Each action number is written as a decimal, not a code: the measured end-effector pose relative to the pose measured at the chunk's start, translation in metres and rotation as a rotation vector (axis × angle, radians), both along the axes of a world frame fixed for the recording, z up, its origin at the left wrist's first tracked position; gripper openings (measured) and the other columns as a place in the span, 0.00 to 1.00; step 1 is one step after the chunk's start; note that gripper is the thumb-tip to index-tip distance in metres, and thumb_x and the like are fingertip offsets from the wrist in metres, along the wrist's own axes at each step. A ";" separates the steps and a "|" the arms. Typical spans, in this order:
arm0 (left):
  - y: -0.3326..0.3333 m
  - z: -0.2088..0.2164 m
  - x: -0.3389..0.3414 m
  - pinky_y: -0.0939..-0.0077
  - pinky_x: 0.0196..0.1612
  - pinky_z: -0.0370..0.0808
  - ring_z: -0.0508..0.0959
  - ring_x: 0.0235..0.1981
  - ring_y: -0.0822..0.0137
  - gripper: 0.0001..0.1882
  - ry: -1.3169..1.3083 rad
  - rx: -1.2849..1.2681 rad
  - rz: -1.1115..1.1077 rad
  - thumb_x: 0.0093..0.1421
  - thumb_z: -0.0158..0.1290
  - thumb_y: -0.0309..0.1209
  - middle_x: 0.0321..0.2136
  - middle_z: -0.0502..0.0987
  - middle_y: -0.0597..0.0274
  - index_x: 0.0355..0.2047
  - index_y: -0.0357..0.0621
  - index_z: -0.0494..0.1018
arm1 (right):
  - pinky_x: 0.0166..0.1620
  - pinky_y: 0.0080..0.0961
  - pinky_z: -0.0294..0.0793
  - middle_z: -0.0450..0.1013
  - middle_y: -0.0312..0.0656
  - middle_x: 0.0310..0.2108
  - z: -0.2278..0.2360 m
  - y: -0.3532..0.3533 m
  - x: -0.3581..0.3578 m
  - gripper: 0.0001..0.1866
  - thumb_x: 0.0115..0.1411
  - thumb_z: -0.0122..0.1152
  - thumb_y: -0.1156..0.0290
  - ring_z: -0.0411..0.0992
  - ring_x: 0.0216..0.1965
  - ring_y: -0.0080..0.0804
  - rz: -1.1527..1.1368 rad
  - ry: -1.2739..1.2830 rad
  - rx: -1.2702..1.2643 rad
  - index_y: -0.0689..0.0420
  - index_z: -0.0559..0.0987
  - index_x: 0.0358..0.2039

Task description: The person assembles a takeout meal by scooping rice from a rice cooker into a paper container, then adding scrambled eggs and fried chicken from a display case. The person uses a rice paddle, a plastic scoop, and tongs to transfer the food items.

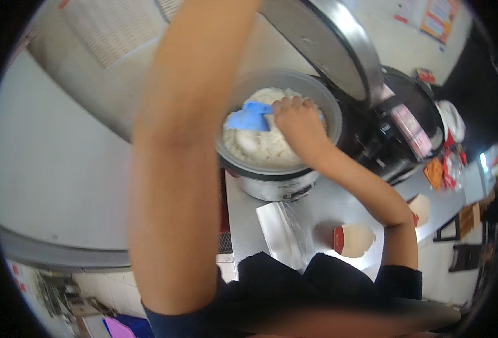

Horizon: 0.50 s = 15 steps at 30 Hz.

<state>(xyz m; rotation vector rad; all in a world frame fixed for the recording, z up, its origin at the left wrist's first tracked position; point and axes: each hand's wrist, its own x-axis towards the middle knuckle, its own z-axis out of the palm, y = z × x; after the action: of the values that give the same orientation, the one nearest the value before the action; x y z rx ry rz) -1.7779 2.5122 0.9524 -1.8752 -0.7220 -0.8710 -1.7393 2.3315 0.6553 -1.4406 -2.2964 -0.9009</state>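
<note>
My right hand [298,123] is closed around a blue plastic rice scoop [250,119], over the inside of a large rice cooker [277,187]. White cooked rice [263,151] fills much of its grey pot, and the scoop's head rests on or just above the rice. The cooker's round metal-rimmed lid [339,48] stands raised behind it. My left forearm stretches up across the view, blurred, and the hand lies beyond the top edge.
On the steel counter [243,225] lie a white packet in clear plastic [280,231] and a red-and-cream paper box [353,240]. A second black cooker [412,96] stands right of the first, with a pink pack [409,129] by it. A large pale rounded surface [57,169] fills the left.
</note>
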 end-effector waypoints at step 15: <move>-0.074 -0.064 -0.100 0.56 0.41 0.74 0.77 0.39 0.48 0.23 0.015 -0.273 0.211 0.44 0.59 0.37 0.34 0.79 0.47 0.42 0.45 0.77 | 0.27 0.28 0.71 0.74 0.37 0.22 0.069 -0.023 0.245 0.18 0.48 0.70 0.58 0.72 0.23 0.32 -0.337 0.975 -0.553 0.58 0.81 0.34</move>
<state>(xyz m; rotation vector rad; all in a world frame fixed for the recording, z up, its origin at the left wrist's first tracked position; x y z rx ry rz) -1.8776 2.4386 0.8884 -1.9951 -1.0517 -0.6481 -1.4945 2.3089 0.7243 -1.9159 -1.5892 0.4091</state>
